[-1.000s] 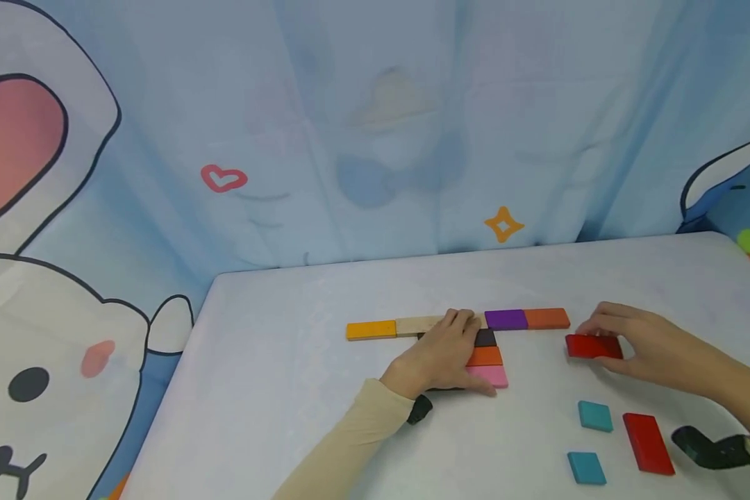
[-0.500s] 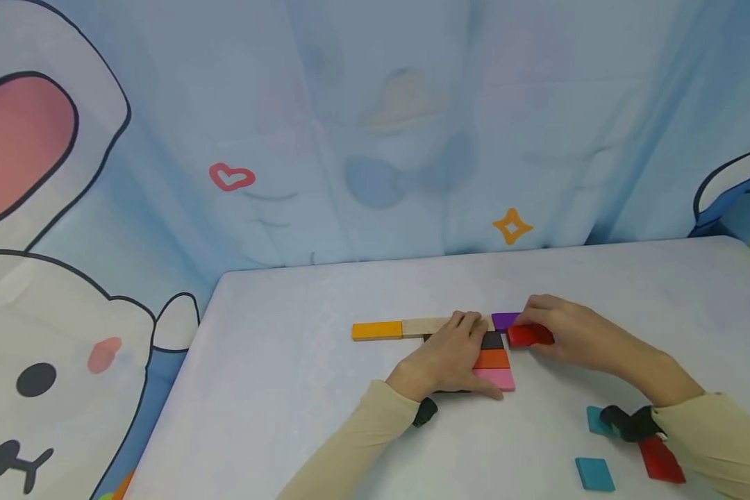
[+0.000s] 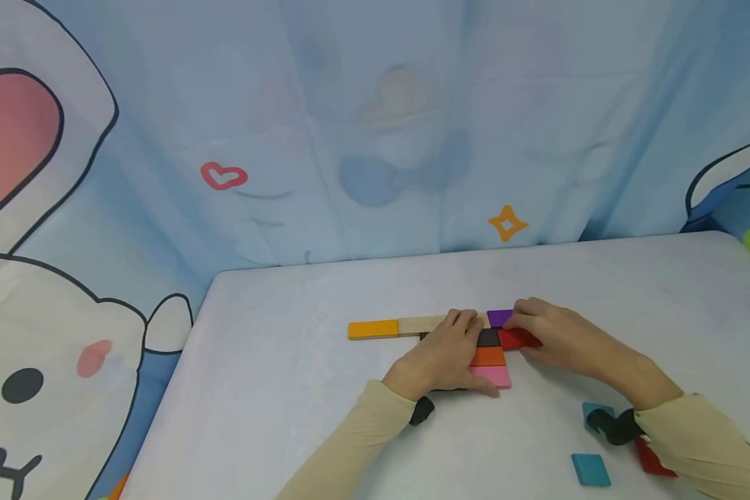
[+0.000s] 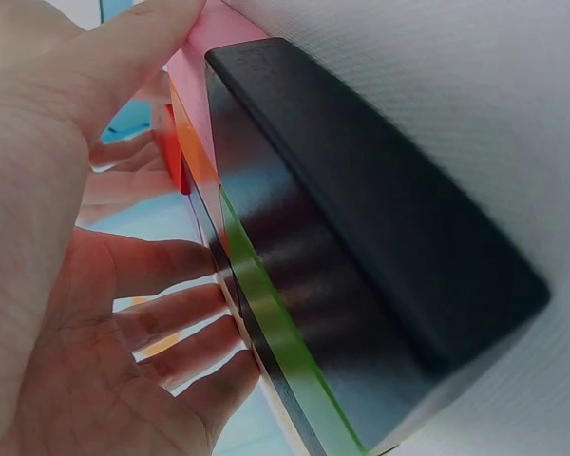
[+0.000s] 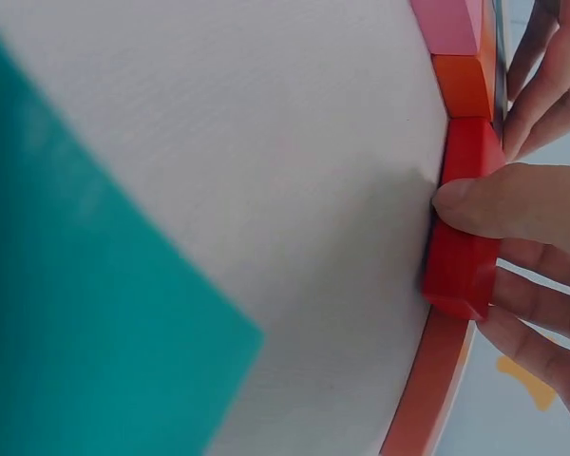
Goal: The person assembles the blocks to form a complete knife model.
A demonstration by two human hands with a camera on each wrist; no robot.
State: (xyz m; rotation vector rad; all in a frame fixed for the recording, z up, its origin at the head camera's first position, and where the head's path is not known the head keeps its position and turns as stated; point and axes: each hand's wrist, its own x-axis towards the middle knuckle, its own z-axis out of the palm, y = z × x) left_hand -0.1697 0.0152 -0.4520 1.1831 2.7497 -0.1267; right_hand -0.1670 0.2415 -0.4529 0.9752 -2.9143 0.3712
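My right hand (image 3: 569,337) pinches a red block (image 3: 517,339) between thumb and fingers, one end against a dark block (image 3: 489,338). Behind it runs a row of flat blocks: yellow (image 3: 373,330), wood-coloured (image 3: 419,325), purple (image 3: 498,318) and, in the right wrist view, an orange-brown one (image 5: 432,380). My left hand (image 3: 437,357) spreads over the group in front of that row. Its thumb touches the pink block (image 3: 492,376), with an orange block (image 3: 489,356) beyond. In the left wrist view, a green block (image 4: 280,332) and a black block (image 4: 361,209) lie beneath the palm.
Two teal square blocks (image 3: 591,470) lie at the near right of the white table (image 3: 275,389). Another red block (image 3: 652,458) is partly covered by the right sleeve. A printed curtain (image 3: 375,139) hangs behind the far edge.
My right hand has carried the red block leftward from the right side to meet the dark block, just in front of the row. The left hand stays in place.
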